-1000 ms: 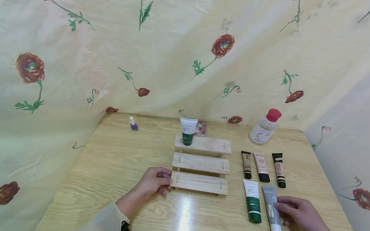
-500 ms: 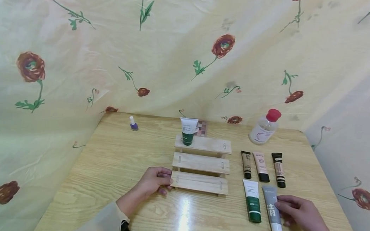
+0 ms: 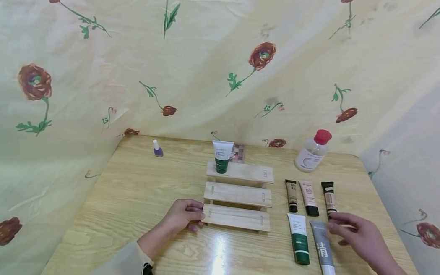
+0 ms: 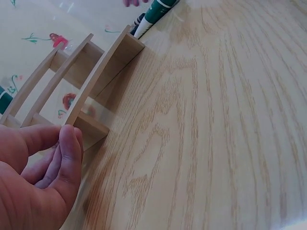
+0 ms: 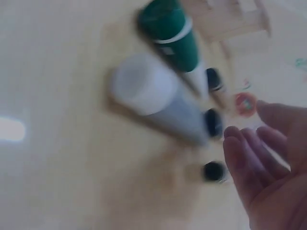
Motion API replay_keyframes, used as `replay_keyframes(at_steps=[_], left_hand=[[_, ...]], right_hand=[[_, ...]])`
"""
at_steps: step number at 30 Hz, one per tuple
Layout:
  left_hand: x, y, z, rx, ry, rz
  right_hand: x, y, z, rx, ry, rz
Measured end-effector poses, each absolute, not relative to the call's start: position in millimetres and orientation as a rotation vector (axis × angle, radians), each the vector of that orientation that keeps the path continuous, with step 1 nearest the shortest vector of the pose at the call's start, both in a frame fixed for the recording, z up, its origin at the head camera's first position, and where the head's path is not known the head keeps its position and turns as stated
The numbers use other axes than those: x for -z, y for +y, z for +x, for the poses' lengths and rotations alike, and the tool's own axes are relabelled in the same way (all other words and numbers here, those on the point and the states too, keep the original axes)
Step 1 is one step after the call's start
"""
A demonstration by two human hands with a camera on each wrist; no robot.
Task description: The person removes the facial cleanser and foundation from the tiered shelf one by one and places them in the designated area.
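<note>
My left hand (image 3: 183,215) pinches the left end of the lowest step of a three-step wooden display rack (image 3: 237,217); thumb and index finger meet at the board's edge in the left wrist view. My right hand (image 3: 359,236) hovers over the upper right of a grey tube (image 3: 323,249), holding nothing. In the right wrist view its thumb and fingers stand apart. Its fingertips partly cover the dark cap end of a black-and-pink tube (image 3: 328,195). Left of the grey tube lies a white-and-green tube (image 3: 299,239).
A similar white-and-green tube (image 3: 222,156) stands upright on the rack's top step. Behind it is a checkered palette (image 3: 238,153). A tan tube (image 3: 291,195) and a pink BB tube (image 3: 308,197) lie right of the rack. Farther back stand a red-capped bottle (image 3: 312,153) and purple nail polish (image 3: 158,149).
My right hand has come off the grey tube's side and moved up and away, toward the black-and-pink tube. The left hand keeps its grip on the rack.
</note>
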State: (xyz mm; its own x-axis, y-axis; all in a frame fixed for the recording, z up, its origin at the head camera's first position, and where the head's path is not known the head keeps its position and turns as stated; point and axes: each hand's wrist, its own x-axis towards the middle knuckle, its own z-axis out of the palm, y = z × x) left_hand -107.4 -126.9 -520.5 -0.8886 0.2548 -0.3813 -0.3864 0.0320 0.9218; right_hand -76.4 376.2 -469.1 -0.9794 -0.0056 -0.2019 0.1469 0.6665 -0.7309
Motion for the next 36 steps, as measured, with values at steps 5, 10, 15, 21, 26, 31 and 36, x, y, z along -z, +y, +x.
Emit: replay_keyframes(at_steps=[5,10,15,21,26,31,36], left_hand=[[521.5,-127.3,-107.7,-1.906,1.877,-0.124],[521.7,-127.9,-107.1,-1.898,1.891,-0.116],[521.3,-127.7,-105.8,-1.896,1.898,-0.101],[518.2,-127.1,-104.4,-1.905,1.904,-0.097],[516.6,-127.2,-103.7,-1.928,1.899,-0.097],[516.9,-128.1,-103.1,-1.942,1.877,-0.105],[521.0,-126.4,-104.4,-1.938,1.868,-0.098]], right_hand=[[443.2,352.0,-101.1,1.24,2.822,-0.134],[423.6,310.7,-128.7,1.261,2.877,-0.363],[419.1,263.0,-156.1,1.385,2.76,-0.576],[413.6,214.9,-179.0,1.552,2.588,-0.674],[409.0,187.4,-192.8,1.659,2.515,-0.652],[411.6,168.7,-204.6,1.735,2.464,-0.698],[413.8,154.5,-210.9,1.749,2.437,-0.735]])
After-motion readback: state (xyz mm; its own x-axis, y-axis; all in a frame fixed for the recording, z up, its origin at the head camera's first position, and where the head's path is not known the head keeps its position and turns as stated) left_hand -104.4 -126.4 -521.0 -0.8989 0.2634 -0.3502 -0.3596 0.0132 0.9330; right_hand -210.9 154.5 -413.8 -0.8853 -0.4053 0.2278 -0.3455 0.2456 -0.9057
